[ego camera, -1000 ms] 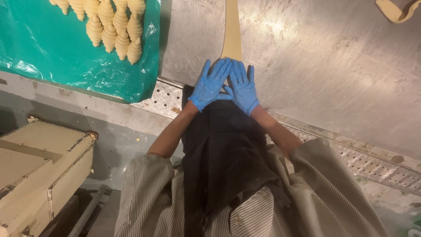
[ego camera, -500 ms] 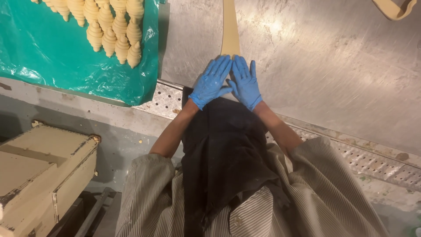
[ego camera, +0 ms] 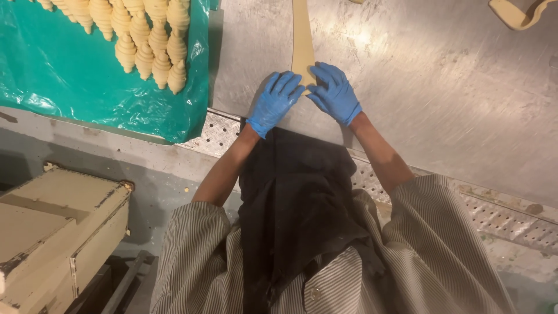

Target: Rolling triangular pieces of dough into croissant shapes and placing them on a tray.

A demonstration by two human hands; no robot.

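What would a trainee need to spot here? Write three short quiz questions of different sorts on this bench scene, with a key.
1. True or false: both the left hand and the right hand wear blue gloves.
2. What lies on the green plastic sheet? A) shaped croissants B) bread loaves C) metal tins
3. Fill in: both hands press on the near end of a long dough strip lying on the ______ table.

Key: 1 true. 2 A, the shaped croissants. 3 metal, the metal table.

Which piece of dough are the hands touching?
The long flat dough strip between both hands; the rolled croissants sit apart on the green sheet.
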